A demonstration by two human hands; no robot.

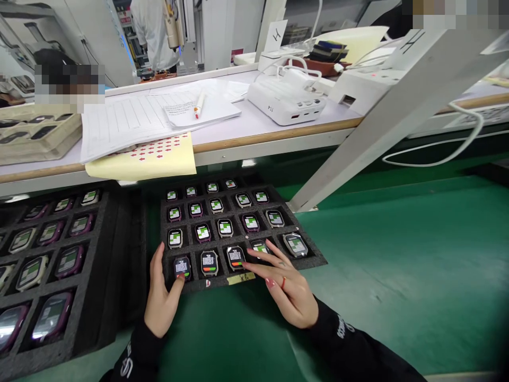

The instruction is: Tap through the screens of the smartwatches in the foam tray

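Note:
A black foam tray [314, 254] lies on the green belt, holding several smartwatches with lit screens. My left hand [161, 297] rests at the tray's near left corner, fingers spread, thumb tip touching the screen of the front-left watch [182, 267]. My right hand [284, 286] lies flat and open over the tray's front edge, its fingers reaching across a watch [260, 247] in the front row, next to a watch with a red and green bar [236, 257]. Neither hand holds anything.
A second foam tray [91, 318] of purple watches lies at the left. Above runs a white shelf [254, 139] with paper forms [119, 122], a yellow sticker sheet [147, 159], a pen [199, 103] and a white charger box [288, 101]. A slanted white strut [382, 119] crosses at right. A person stands behind.

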